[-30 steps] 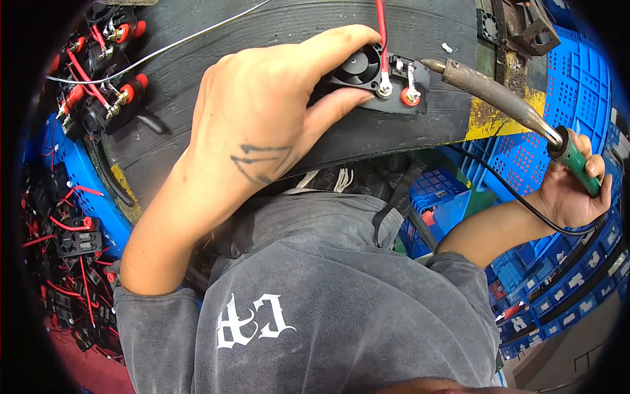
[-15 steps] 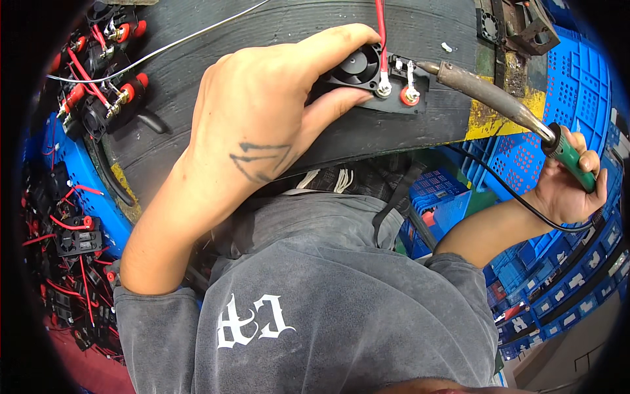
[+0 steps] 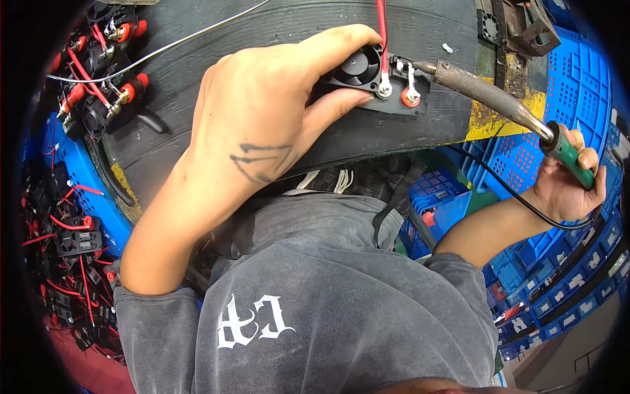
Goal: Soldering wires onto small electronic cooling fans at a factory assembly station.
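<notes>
My left hand [image 3: 262,108] grips a small black panel [image 3: 394,104] with a cooling fan [image 3: 357,65] on it, thumb and fingers on either side of the fan. From a metal terminal on the panel a red wire [image 3: 383,39] runs up past the top of the view. Beside that terminal sits a red-ringed terminal [image 3: 411,97] with a silvery strip on it. My right hand [image 3: 567,177] is closed around the green handle of a soldering iron [image 3: 485,92]. The iron's tip meets the panel at the upper end of that strip, or lies just beside it.
Several finished-looking fan panels with red wires [image 3: 105,85] lie at the bench's left, crossed by a thin solder wire [image 3: 177,43]. A metal bracket [image 3: 535,36] stands at the right edge. Blue crates [image 3: 574,85] are at right; a bin of panels [image 3: 79,236] is at lower left.
Almost nothing differs. The soldering iron and my right hand have shifted very slightly; my left hand keeps its grip on the fan panel.
</notes>
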Demonstrator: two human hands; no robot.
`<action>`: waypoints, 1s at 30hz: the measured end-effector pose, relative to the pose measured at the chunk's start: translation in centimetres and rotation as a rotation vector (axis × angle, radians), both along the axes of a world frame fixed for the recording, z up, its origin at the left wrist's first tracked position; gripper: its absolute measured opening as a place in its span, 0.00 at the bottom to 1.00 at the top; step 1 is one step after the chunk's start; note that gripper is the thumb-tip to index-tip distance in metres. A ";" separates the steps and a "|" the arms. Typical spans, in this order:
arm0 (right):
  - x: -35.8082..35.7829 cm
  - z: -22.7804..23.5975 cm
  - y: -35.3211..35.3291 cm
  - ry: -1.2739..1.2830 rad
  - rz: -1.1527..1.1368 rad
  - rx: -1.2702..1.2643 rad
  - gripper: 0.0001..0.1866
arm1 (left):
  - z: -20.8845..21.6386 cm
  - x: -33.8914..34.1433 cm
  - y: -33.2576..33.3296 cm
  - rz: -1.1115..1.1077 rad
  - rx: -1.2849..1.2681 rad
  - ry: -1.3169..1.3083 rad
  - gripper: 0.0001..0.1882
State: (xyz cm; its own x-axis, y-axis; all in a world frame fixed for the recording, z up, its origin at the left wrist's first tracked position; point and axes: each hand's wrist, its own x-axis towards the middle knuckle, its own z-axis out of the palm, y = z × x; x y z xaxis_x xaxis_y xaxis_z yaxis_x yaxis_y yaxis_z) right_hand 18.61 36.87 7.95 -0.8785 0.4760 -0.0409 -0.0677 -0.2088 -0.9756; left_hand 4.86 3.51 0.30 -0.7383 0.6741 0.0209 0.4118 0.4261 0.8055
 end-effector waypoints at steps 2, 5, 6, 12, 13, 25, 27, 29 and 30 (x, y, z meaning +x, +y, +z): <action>0.1 -0.2 0.7 0.005 0.076 -0.043 0.24 | 0.0 0.0 0.0 0.001 -0.004 0.005 0.28; -0.1 -0.3 0.6 0.001 0.060 -0.088 0.24 | 0.0 0.0 0.0 -0.001 -0.004 0.006 0.28; -0.1 -0.3 0.7 0.002 0.059 -0.088 0.24 | 0.0 0.0 0.0 -0.002 -0.001 0.002 0.28; 0.4 -0.5 0.6 0.042 0.104 -0.138 0.22 | -0.1 0.1 0.0 0.002 -0.001 0.000 0.28; 0.5 -0.5 0.6 0.042 0.085 -0.131 0.22 | -0.1 0.1 0.0 0.001 -0.001 0.001 0.28; 6.0 -2.9 -0.5 0.136 -0.140 -0.346 0.19 | 0.5 0.6 0.0 -0.015 0.044 0.030 0.29; 7.2 -3.5 -0.7 0.160 -0.169 -0.342 0.18 | 0.6 1.0 0.0 0.012 0.059 0.032 0.29; 8.3 -3.8 -1.2 0.174 -0.263 -0.340 0.18 | 0.6 1.3 0.0 -0.011 0.092 0.084 0.29; 8.9 -3.8 -1.4 0.189 -0.272 -0.338 0.18 | 0.6 1.4 -0.1 -0.025 0.125 0.122 0.29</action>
